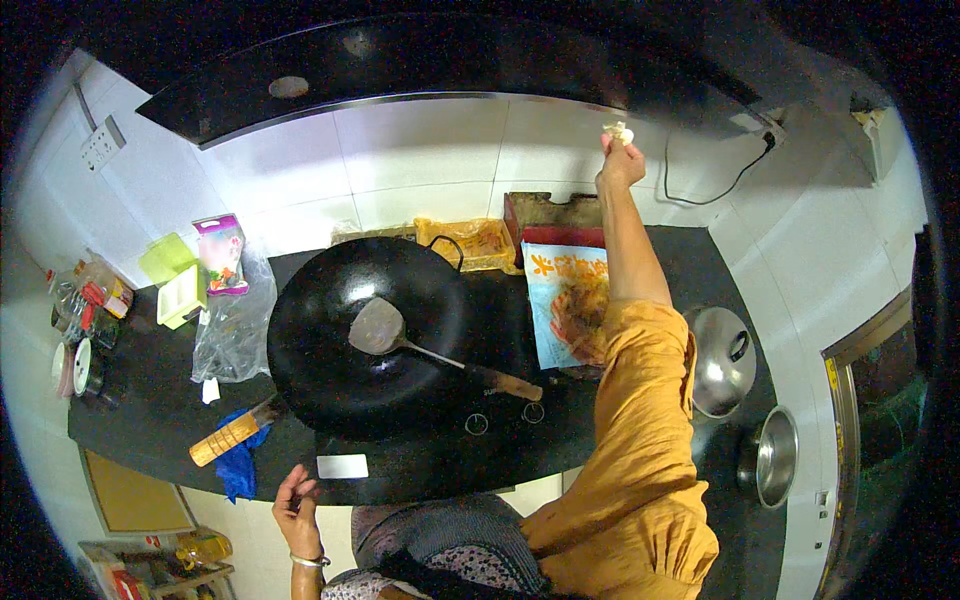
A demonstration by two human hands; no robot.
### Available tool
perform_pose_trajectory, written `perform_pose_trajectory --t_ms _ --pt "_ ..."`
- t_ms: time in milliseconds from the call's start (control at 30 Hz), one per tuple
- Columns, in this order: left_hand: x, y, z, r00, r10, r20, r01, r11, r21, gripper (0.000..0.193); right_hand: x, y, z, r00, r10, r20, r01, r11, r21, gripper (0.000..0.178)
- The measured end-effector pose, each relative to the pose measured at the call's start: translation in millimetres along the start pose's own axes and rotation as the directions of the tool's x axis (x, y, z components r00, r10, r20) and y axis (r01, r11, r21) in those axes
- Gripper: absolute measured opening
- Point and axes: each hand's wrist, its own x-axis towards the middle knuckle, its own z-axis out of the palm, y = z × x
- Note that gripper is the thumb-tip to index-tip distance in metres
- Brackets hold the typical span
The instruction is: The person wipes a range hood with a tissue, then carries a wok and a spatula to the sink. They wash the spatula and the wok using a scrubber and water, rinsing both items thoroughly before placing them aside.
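My right hand is raised at the end of a stretched arm, up near the lower edge of the dark range hood. Its fingers are closed on a small pale crumpled piece, whose kind I cannot make out. My left hand hangs by the front edge of the counter, fingers loosely bent and apart, holding nothing. Nearest to it lies a white rectangular card. A large black wok sits on the stove with its wooden handle toward the front left. In the wok rests a spatula, its handle leaning over the rim.
Beside the wok stands a printed food bag. A domed metal lid and a steel bowl are at the right. Plastic bags, a pale green box and a blue cloth lie left; the range hood overhangs.
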Motion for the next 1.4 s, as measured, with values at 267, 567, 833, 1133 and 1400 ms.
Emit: perform_pose_trajectory --t_ms 267,567,833,1133,1400 --pt "-2 9 14 1.000 0.005 -0.003 -0.005 0.999 0.034 0.038 60 15 19 0.987 -0.029 -0.160 0.031 0.999 0.011 0.022" --pt "1 2 5 1.000 0.006 -0.006 -0.006 1.000 -0.003 0.039 -41 7 61 0.984 0.175 -0.040 -0.164 0.967 0.195 0.022" --pt "0 -10 -20 1.000 0.007 -0.029 -0.009 0.999 -0.048 0.040 -160 21 117 0.958 0.271 0.091 -0.285 0.929 0.235 0.022" --pt "-9 -23 -86 0.989 -0.047 -0.140 0.033 0.995 -0.099 0.040 -304 43 187 0.904 0.361 0.229 -0.420 0.852 0.314 0.021" --pt "-10 -35 -151 0.974 -0.078 -0.212 0.050 0.990 -0.132 0.042 -400 53 234 0.861 0.411 0.298 -0.487 0.835 0.254 0.020"
